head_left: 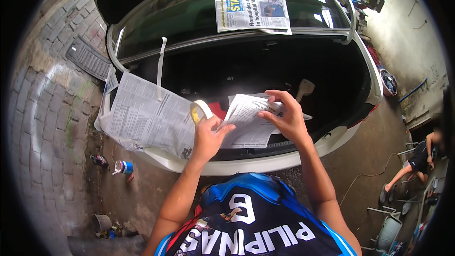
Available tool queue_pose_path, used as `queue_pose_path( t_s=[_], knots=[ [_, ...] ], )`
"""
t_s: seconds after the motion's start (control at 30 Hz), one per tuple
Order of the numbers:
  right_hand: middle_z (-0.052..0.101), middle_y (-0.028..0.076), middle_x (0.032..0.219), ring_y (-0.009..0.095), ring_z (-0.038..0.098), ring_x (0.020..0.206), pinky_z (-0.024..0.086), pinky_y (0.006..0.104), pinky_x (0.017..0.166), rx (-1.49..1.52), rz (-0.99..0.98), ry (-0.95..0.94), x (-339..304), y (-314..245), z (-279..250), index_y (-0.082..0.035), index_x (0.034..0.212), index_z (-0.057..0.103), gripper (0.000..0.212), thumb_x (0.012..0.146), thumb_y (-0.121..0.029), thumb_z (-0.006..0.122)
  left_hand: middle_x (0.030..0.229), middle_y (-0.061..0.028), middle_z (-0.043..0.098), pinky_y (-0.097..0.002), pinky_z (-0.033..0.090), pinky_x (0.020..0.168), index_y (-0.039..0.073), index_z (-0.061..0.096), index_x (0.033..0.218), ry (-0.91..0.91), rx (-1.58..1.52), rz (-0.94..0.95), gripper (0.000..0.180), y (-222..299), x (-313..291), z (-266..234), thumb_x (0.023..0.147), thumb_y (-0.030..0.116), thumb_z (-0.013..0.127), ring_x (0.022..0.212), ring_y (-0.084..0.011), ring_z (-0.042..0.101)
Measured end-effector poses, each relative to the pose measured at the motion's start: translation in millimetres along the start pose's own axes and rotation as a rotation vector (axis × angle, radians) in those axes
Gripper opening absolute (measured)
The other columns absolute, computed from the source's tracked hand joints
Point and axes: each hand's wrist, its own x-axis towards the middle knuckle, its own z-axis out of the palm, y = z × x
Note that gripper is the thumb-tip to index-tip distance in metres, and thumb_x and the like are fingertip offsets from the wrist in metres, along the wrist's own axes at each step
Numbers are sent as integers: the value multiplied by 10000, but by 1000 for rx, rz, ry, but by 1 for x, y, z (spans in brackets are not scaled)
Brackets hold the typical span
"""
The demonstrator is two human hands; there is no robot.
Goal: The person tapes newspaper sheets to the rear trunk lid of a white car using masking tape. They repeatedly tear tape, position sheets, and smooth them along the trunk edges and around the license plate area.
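My left hand (208,136) is closed over the open trunk of a white car. It has a roll of masking tape (205,108) hooked upright at its fingers, and its thumb presses the left edge of a folded newspaper sheet (250,107). On the right side of that sheet, my right hand (288,119) pinches the paper between thumb and fingers. More newspaper (249,136) lies beneath, over the trunk's rear edge. A large newspaper sheet (144,109) covers the car's left rear corner, with a strip of tape (161,66) sticking up from its top.
A stack of newspapers (251,7) lies on the rear glass. The white bumper (222,167) runs in front of me. A paint can (123,167) stands on the floor at left, beside a brick wall (42,114). Another person (417,163) sits far right, near a chair (389,232).
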Motion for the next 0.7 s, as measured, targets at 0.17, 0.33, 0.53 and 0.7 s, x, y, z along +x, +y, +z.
queue_pose_path(
  t_s=[0.17, 0.33, 0.53, 0.7],
  knots=[
    [665, 6, 917, 113, 632, 910, 543, 292, 863, 163, 220, 64, -11, 10, -13, -87, 1269, 706, 556, 755, -69, 916, 697, 21, 481, -296, 366, 614, 31, 551, 724, -140, -149, -60, 388, 3, 4, 5, 926, 207, 832, 668, -100, 401],
    [743, 64, 940, 146, 673, 897, 540, 289, 815, 24, 84, 89, -16, 30, -26, -98, 1229, 733, 488, 769, -9, 867, 782, 64, 583, -250, 379, 707, 19, 716, 825, -141, -571, -425, 294, -15, 26, 30, 1011, 247, 735, 755, -52, 468],
    [637, -5, 908, 96, 596, 863, 510, 265, 850, 166, 200, 200, -61, 43, -64, -58, 1303, 698, 566, 770, 69, 835, 809, 36, 618, -262, 393, 737, -7, 731, 920, 52, -516, -480, 261, -62, 41, 48, 1022, 233, 711, 788, -59, 490],
    [709, 45, 1151, 128, 637, 1019, 519, 281, 924, 64, 238, 391, -116, 35, -130, -6, 1296, 705, 569, 756, 96, 851, 782, -7, 649, -277, 423, 688, -32, 725, 929, 200, -331, -409, 244, -95, 58, 55, 1008, 198, 712, 747, -85, 537]
  ],
)
